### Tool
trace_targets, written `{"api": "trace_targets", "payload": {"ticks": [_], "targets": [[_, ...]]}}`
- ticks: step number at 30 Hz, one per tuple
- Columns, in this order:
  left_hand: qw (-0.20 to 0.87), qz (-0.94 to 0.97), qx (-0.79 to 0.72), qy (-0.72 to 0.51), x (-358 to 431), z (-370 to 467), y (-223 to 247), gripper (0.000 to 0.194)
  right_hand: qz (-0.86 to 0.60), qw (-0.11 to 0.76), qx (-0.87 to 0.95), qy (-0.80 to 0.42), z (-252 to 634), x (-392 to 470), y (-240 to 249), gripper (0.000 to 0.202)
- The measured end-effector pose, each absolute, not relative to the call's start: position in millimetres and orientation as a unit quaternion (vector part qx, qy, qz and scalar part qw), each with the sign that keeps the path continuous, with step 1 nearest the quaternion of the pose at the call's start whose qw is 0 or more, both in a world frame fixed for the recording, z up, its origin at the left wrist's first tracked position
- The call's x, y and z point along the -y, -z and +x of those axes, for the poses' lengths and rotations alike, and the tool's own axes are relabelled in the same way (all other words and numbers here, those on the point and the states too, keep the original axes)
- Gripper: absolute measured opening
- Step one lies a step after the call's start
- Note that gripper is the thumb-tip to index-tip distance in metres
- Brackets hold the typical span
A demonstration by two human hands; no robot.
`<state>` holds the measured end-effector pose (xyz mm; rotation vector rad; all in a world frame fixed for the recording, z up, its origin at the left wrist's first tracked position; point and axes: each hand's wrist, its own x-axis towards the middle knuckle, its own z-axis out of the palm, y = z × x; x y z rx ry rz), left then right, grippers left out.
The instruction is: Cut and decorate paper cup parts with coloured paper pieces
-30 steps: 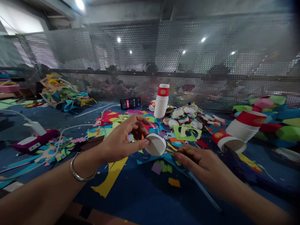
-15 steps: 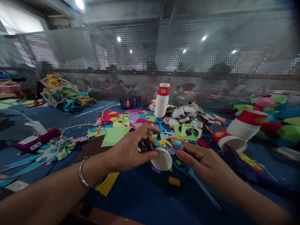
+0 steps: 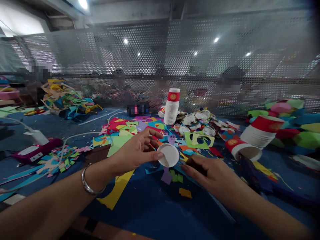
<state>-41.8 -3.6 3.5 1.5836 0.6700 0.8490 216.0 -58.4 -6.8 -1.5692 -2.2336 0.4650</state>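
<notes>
My left hand (image 3: pixel 140 148) pinches a white paper cup bottom (image 3: pixel 169 155), round with a raised rim, between thumb and fingers. Its hollow side faces me. A purple paper piece (image 3: pixel 171 139) with small dark marks shows above the rim, and another purple piece (image 3: pixel 166 176) shows below it; whether they are fixed to the cup bottom I cannot tell. Just to the right, my right hand (image 3: pixel 207 171) is closed with thumb and fingers together. What it holds, if anything, is hidden. A translucent stick (image 3: pixel 222 210) lies below this hand on the blue table.
Stacked paper cups (image 3: pixel 171 111) stand at the back, beside a heap of cup bottoms (image 3: pixel 197 121). Tipped red-and-white cups (image 3: pixel 262 131) are at right. Coloured paper scraps (image 3: pixel 120 145) cover the middle. A purple power strip (image 3: pixel 35 153) with a white cable is at left.
The cup bottom has moved slightly left and up and faces me more fully. My right hand has shifted a little to the left. The purple piece now shows above the rim instead of right of it.
</notes>
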Motion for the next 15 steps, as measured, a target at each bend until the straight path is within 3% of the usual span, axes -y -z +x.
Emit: {"api": "trace_targets", "payload": {"ticks": [9,15], "targets": [[0.593,0.676,-0.301,-0.319,0.0,-40.1,3.9,0.036,-0.590,0.109,0.785,-0.152,217.4,57.0,10.5,0.032],[0.625,0.637,-0.304,-0.335,-2.6,-39.4,2.2,0.030,-0.615,0.112,0.771,-0.124,220.7,54.7,7.8,0.030]]}}
